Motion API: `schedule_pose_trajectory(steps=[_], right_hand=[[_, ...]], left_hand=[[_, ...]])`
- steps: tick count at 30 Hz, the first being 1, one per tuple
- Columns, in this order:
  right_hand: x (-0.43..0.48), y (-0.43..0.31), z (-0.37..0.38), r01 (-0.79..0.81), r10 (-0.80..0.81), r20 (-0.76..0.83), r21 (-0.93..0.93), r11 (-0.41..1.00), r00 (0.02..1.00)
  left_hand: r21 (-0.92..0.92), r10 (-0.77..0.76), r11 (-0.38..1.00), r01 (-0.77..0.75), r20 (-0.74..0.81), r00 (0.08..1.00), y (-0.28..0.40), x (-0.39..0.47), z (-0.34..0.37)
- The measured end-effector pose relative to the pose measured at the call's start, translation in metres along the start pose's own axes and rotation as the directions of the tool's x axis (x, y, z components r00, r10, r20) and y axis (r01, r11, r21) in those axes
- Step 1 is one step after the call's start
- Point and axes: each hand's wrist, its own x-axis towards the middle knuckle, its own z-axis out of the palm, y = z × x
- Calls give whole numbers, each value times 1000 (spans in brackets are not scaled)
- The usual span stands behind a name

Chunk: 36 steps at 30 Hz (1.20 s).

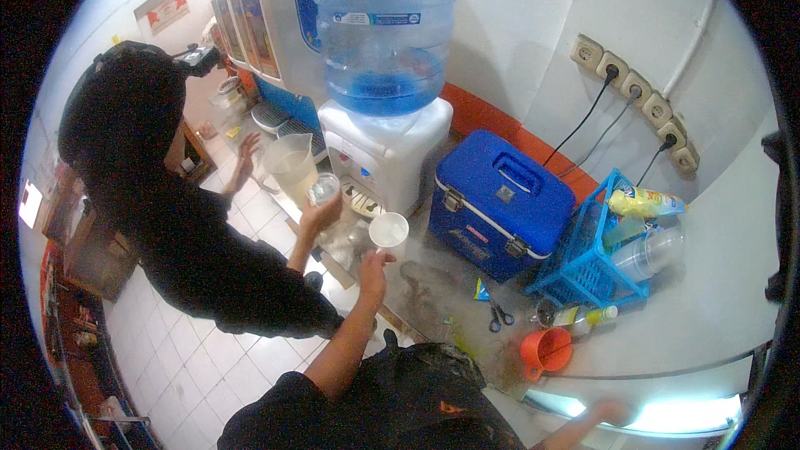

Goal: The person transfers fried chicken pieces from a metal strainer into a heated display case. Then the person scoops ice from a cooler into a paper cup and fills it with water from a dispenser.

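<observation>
My left hand [373,278] reaches forward and grips a white cup [389,231] near its base, its open mouth facing up. The cup stands out in front of the drip tray [360,200] of a white water dispenser [387,162]. My right hand [609,412] is at the lower right, blurred, close to a brightly lit panel [681,415]; its fingers cannot be made out. An orange plastic cup with a handle [545,353] and dark-handled scissors [499,317] are on the counter between my hands.
A co-worker [187,231] at left holds a clear plastic cup [324,189] beside a pitcher [290,165]. A large water bottle [387,31] tops the dispenser. A blue cooler box [503,206], a blue basket [587,262] with cups, and a capped bottle [594,317] stand right. Wall sockets [656,106] hold plugged cords.
</observation>
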Motion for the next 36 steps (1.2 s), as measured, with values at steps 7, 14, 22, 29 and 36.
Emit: schedule_pose_trajectory(steps=[7, 14, 22, 29, 36], right_hand=[[2, -4, 8, -43, 39, 30, 161, 986, 999], [7, -59, -79, -97, 74, 65, 513, 853, 995], [7, -68, -107, -110, 85, 69, 596, 795, 994], [5, -75, -118, -108, 87, 64, 632, 768, 994], [5, -76, -126, -102, 79, 64, 654, 750, 995]], left_hand=[[-115, -3, 993, -22, -217, 976, -9, 55, -15], [282, 20, 958, 58, -266, 964, -21, 128, -17], [100, 75, 994, -52, -242, 967, -37, 158, -14], [492, 111, 870, 35, -265, 958, -26, 159, -22], [103, 117, 989, -105, -115, 986, -48, 172, -10]])
